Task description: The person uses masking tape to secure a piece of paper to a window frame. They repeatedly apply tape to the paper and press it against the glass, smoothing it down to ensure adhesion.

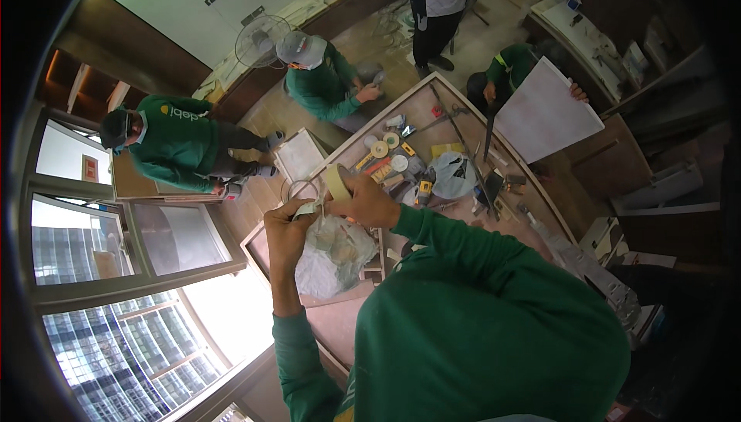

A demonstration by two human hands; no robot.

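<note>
My right hand (364, 203) is closed round a roll of cream masking tape (336, 182), held above the worktable. Just left of it, my left hand (287, 230) pinches a pale, crumpled strip (309, 209) that looks like tape and reaches toward the roll. A thin ring-shaped outline (299, 186) shows right above my left fingers; what it belongs to is unclear. Beneath both hands lies a crumpled translucent plastic bag (333, 256) on the worktable (532, 204).
Several tools, tape rolls (379, 149) and a second plastic bag (453, 175) litter the table. Co-workers in green stand or crouch beyond it; one holds a white panel (549, 111). Windows (147, 337) line the left side, and a fan (262, 40) stands at the back.
</note>
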